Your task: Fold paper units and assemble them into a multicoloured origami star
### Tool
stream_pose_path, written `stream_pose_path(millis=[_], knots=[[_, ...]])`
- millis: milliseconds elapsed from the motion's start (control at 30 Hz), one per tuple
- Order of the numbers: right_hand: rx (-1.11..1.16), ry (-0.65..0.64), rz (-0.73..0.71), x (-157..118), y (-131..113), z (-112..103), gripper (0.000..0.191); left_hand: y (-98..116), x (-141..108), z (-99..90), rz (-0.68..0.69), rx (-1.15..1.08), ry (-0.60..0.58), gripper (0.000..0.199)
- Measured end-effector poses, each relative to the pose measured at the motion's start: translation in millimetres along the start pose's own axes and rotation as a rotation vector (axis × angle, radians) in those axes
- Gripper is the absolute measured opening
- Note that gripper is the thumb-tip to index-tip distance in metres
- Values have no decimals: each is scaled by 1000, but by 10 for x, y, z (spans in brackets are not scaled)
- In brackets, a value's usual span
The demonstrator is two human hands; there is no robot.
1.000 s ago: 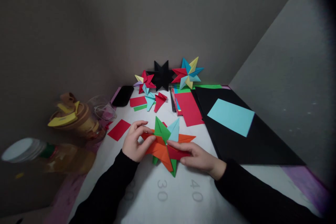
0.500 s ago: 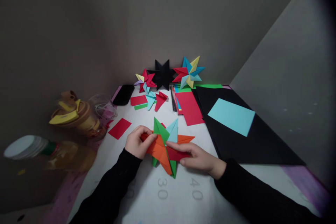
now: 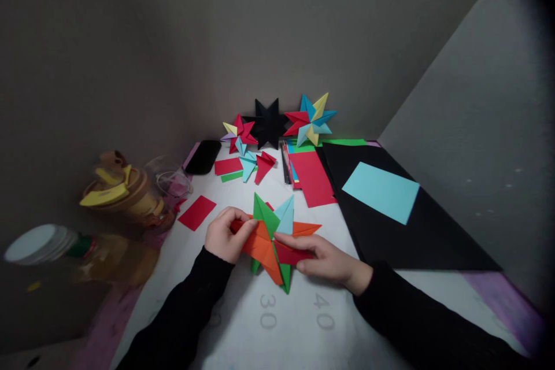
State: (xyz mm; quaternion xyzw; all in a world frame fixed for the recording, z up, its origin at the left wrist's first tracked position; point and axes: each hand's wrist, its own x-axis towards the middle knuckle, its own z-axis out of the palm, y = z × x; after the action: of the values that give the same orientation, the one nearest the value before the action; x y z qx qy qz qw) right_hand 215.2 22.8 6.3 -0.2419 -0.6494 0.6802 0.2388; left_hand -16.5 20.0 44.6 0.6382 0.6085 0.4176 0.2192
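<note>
Between my hands is a folded paper star (image 3: 264, 245) with orange, green, light blue and red points. My left hand (image 3: 228, 234) pinches its left side, thumb on top of an orange flap. From the right, my right hand (image 3: 327, 261) grips the red point, with the index finger lying near the star's centre and the thumb lower down. The undersides of the star and some fingers are hidden. Just beyond it lie a folded red paper piece (image 3: 265, 166) and a folded light blue one (image 3: 248, 166).
Three finished stars lean on the back wall: a black one (image 3: 267, 122), a small red one (image 3: 239, 134) and a multicoloured one (image 3: 311, 119). A black sheet (image 3: 399, 243) with a light blue paper (image 3: 381, 192) lies right. Left are a phone (image 3: 203, 157), a cup (image 3: 125, 199) and a jar (image 3: 117, 257).
Almost nothing differs. Both hands keep their hold on the star, and the whole view has shifted very slightly.
</note>
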Motion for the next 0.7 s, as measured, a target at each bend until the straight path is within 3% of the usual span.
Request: stream_pose_path(millis=[700], knots=[[16,-30,28,0,12,12,60,17,1,-1,-79,-53,2,17]])
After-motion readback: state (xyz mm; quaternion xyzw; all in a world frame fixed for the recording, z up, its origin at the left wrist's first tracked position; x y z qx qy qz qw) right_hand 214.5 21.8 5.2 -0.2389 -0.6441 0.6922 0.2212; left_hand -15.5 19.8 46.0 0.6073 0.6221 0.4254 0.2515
